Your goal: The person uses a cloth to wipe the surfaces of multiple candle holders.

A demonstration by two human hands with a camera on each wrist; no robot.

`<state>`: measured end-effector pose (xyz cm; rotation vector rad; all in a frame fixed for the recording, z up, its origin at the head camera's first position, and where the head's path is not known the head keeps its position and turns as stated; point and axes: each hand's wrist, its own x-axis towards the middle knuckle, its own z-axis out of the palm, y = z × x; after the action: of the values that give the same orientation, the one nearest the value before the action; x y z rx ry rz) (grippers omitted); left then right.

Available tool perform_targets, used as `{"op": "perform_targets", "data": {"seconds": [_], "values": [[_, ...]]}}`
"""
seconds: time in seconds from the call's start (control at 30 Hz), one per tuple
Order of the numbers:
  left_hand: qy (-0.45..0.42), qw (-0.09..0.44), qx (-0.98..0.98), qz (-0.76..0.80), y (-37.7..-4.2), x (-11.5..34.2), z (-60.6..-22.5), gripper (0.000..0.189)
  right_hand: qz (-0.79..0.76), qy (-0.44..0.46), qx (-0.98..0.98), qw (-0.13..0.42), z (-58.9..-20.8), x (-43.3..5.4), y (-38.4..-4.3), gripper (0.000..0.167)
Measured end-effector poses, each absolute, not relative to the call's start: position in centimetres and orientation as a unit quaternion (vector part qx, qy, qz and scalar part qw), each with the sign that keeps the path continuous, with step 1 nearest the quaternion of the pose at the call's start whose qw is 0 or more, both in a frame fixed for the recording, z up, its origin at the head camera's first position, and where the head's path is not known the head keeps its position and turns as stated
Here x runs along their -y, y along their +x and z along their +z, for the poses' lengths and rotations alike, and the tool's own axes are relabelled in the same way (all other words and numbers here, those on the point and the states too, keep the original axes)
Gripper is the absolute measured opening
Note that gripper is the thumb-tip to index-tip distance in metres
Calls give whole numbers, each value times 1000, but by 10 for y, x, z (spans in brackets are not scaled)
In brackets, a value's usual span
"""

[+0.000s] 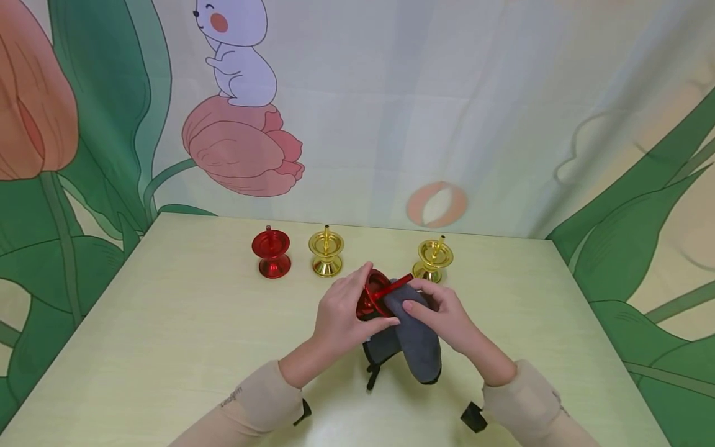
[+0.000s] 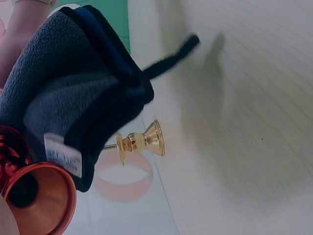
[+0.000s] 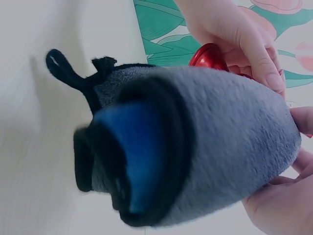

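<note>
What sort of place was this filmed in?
Probably a staged indoor recording spot: a pale wood-grain rectangular table stands before a white curtain-like backdrop printed with pink tulips, green leaves and a cartoon animal.

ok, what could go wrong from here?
1. The glossy red holder with a dished top and thin stem is tilted in the left hand, off the pale wood-grain table; it could slip and drop.
2. In the head view, its stem crosses the fuzzy grey cloth with black edging; tugging might snag it.
3. The shiny gold dished holder appears just beyond the right hand; a forward move might knock it.
</note>
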<state>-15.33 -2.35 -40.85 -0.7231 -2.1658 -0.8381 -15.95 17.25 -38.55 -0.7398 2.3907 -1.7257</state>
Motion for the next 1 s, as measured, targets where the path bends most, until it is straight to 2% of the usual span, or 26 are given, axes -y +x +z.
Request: {"op": "perform_targets", "data": {"seconds": [0.13,0.37,0.53,0.77,1.0], "values": [[-269,349,831,-340,-152,23,-407,89,-567,-245,-785,53,-385,-171,-159,23],[-291,333,827,-346,-151,26,-405,89,-564,-207,-798,45,-385,-167,-159,15],[-323,332,821,-334,-151,26,-404,91,-561,-207,-801,27,-384,-167,-161,21],[-337,232,831,-377,-146,27,-397,89,-552,-211,-806,34,-383,-170,-166,23],[-353,165,820,-418,-145,32,-392,81,-544,-223,-808,41,-379,-172,-167,22]]}}
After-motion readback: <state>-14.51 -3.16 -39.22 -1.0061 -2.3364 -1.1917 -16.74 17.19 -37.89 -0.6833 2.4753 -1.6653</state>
